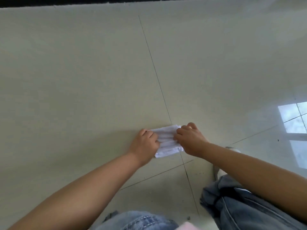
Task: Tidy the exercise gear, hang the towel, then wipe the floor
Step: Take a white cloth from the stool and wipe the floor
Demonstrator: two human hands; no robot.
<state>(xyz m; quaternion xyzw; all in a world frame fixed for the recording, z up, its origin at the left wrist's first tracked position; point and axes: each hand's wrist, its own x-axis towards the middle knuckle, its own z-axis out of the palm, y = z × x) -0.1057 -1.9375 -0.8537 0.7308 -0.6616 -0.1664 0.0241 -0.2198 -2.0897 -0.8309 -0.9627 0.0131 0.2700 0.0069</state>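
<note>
A folded white cloth (167, 140) lay flat on the pale tiled floor (83, 80), just beside a dark grout line (155, 70) that ran away from the person. Its long axis ran from the near-left corner up toward the far right, roughly along that line. The left hand (144, 143) gripped the cloth's left edge, its fingers (147, 132) curled over the fabric. The right hand (191, 140) held the right edge, fingers bent and pinching it, the thumb raised. Blue jeans (232, 205) covered a bent knee at lower right, with a light shoe (219, 171) beyond it. A window's reflection (294, 120) shone on the tiles at right.
</note>
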